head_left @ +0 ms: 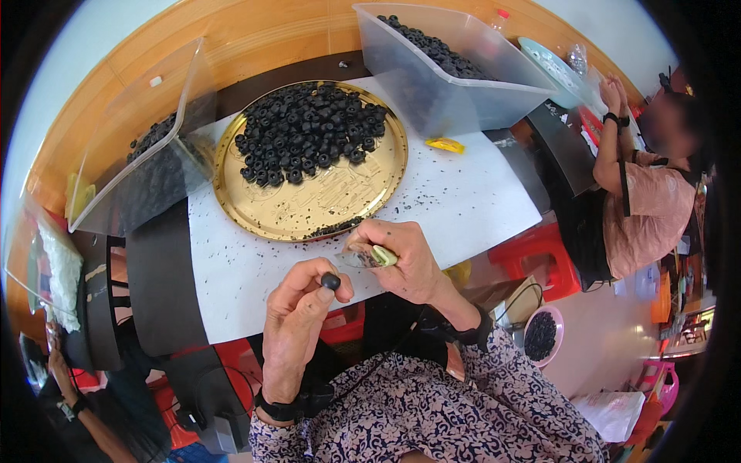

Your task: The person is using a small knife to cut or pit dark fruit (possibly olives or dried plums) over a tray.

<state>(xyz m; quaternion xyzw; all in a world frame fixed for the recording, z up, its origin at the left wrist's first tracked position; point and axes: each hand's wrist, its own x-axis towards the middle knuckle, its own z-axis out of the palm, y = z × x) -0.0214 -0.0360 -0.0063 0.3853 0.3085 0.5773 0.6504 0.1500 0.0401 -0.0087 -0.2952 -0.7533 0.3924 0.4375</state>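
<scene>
Left fingers (311,305) pinch a black ball (329,281); right fingers (386,233) grip a green thing (384,256). A white sheet (478,189) lies on the surface (158,270), a red stool (534,246) at right.

Workshop: bulk bins (494,108), paper-covered worktable (158,278), seated co-worker (648,220).
</scene>
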